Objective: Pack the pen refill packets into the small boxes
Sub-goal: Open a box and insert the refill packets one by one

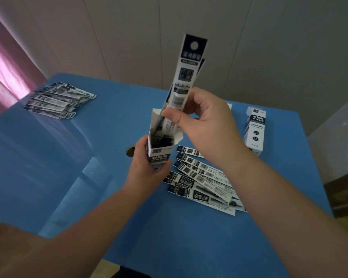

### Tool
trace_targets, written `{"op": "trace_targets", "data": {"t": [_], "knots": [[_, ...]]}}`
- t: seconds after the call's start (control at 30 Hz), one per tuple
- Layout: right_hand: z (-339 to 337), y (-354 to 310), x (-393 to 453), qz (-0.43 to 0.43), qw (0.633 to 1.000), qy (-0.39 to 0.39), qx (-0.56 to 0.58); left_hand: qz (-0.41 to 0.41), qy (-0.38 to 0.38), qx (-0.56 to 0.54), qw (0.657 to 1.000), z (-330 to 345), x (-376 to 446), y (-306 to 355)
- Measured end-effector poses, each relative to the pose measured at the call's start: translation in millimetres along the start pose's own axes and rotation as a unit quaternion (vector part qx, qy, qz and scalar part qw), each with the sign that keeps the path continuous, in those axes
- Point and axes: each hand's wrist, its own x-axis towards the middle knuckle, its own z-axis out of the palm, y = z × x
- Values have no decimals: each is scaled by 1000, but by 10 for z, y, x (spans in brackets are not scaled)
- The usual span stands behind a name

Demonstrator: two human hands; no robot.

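Note:
My left hand (147, 169) grips a small black-and-white box (159, 154) upright above the blue table, its top flaps open. Dark packet ends show inside it. My right hand (201, 121) pinches long black-and-white pen refill packets (187, 71) at their middle; their lower ends are inside the box mouth and their tops stick up high. A fan of several loose refill packets (201, 179) lies on the table under my right forearm. Another pile of packets (58, 99) lies at the far left.
A second small box (254, 129) stands upright, closed, at the table's right side. The blue table (68, 157) has a round hole (130, 151) near its middle. A pink curtain (4, 67) hangs at left, and a pale wall stands behind.

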Motion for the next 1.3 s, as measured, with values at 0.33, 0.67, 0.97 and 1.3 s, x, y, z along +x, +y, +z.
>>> {"op": "trace_targets", "data": {"t": [0.33, 0.67, 0.97, 1.3], "knots": [[-12, 221, -34, 105, 982, -80, -136, -2, -8, -21, 1000, -1, 1, 9], [-143, 204, -80, 87, 989, -66, -97, -2, 4, -17, 1000, -3, 6, 3], [28, 276, -106, 105, 964, -80, -232, -7, 2, -15, 1000, 4, -9, 37], [-162, 267, -80, 102, 978, -106, -147, -15, 8, -7, 1000, 6, -19, 43]]}}
